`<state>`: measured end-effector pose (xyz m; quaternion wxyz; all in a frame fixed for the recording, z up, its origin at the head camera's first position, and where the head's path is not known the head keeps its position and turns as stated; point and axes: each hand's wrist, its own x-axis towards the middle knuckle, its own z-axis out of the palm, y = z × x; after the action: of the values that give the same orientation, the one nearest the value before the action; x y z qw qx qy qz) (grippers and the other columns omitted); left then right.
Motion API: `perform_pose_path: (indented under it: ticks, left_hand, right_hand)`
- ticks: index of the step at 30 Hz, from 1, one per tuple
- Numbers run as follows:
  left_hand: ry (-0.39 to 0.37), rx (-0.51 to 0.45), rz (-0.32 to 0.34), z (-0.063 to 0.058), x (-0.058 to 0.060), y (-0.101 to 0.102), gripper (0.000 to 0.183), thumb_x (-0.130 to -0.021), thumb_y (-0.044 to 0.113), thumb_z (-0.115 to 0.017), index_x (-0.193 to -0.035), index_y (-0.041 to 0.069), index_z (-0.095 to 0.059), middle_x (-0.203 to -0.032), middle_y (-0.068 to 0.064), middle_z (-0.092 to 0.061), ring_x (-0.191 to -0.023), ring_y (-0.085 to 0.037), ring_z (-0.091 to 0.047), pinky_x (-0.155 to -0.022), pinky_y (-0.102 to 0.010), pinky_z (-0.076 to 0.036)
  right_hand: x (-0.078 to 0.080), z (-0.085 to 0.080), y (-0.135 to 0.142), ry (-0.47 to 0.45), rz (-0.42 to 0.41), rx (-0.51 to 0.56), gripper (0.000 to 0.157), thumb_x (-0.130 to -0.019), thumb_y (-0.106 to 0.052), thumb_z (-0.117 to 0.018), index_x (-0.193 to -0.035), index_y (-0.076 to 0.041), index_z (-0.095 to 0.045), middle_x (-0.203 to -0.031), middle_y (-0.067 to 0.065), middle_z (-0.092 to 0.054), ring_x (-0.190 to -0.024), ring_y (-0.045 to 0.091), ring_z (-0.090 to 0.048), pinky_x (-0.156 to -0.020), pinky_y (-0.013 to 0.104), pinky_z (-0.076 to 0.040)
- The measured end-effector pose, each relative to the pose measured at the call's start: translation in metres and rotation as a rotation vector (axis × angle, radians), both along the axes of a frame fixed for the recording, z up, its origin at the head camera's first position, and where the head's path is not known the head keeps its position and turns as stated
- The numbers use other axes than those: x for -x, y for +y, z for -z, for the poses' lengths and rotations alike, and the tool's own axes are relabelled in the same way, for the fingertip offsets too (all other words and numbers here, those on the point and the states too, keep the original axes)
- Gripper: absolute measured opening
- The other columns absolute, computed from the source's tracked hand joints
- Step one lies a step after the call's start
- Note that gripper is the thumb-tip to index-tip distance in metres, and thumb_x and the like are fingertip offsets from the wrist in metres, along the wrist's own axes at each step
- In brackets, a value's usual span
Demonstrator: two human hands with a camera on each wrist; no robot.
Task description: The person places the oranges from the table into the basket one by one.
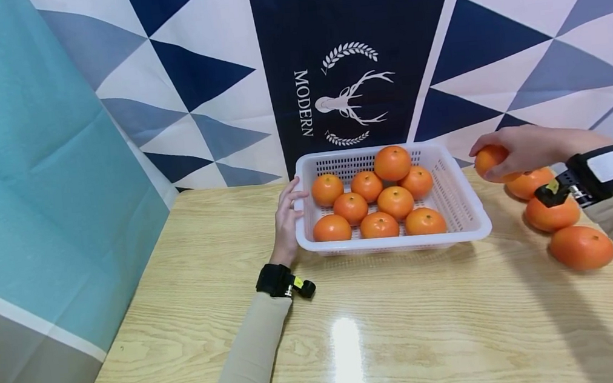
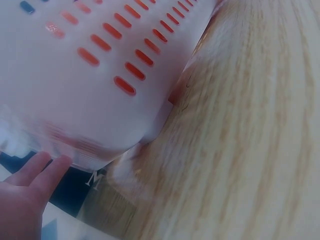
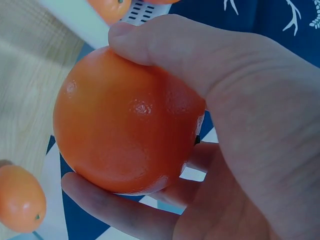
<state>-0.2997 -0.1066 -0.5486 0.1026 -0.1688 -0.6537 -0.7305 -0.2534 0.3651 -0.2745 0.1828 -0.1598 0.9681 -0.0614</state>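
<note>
My right hand (image 1: 505,153) grips an orange (image 1: 488,161) to the right of the basket. In the right wrist view the thumb lies over the top of this orange (image 3: 127,122) and the fingers curl beneath it. A white plastic basket (image 1: 476,225) with slotted walls stands near the back of the table, holding several oranges, one of them stacked on the others. At its left end, my left hand (image 1: 285,224) touches the rim with extended fingers. The left wrist view shows two straight fingertips (image 2: 60,162) against the basket's wall (image 2: 75,110).
Several loose oranges (image 1: 582,247) lie in a row on the table's right side, under and beside my right forearm. Behind the wooden table (image 1: 405,316) hangs a patterned cloth (image 1: 207,54) with triangles and a deer head. A blue-green cloth (image 1: 51,147) borders the left edge.
</note>
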Motion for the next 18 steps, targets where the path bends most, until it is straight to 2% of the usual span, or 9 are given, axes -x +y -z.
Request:
perform_pose_path:
  ticks: [1, 9, 18]
  left_hand:
    - [0.003, -0.001, 0.003, 0.001, 0.001, 0.0, 0.043, -0.093, 0.009, -0.051, -0.126, 0.02, -0.078, -0.177, 0.016, -0.047, -0.172, -0.014, -0.033, -0.139, -0.058, -0.034]
    - [0.008, 0.007, 0.004, 0.003, 0.002, -0.001, 0.045, -0.092, 0.008, -0.051, -0.126, 0.021, -0.078, -0.177, 0.017, -0.046, -0.171, -0.011, -0.034, -0.138, -0.057, -0.035]
    - [-0.001, -0.003, -0.001, 0.0, 0.0, -0.001, 0.043, -0.093, 0.01, -0.051, -0.127, 0.02, -0.078, -0.177, 0.016, -0.047, -0.172, -0.014, -0.033, -0.141, -0.056, -0.029]
  right_hand:
    - [0.004, 0.001, -0.002, 0.035, -0.029, -0.026, 0.054, -0.1, -0.017, -0.083, -0.145, 0.002, -0.062, -0.111, 0.012, -0.072, -0.093, 0.026, -0.063, -0.079, 0.034, -0.053]
    - [0.012, 0.0, -0.019, 0.023, -0.017, -0.028, 0.058, -0.101, -0.026, -0.083, -0.151, -0.003, -0.062, -0.123, 0.017, -0.07, -0.106, 0.034, -0.062, -0.091, 0.048, -0.054]
    - [0.02, 0.0, -0.046, 0.002, -0.079, 0.009, 0.056, -0.098, -0.016, -0.085, -0.146, -0.001, -0.063, -0.125, 0.02, -0.07, -0.102, 0.03, -0.063, -0.083, 0.039, -0.059]
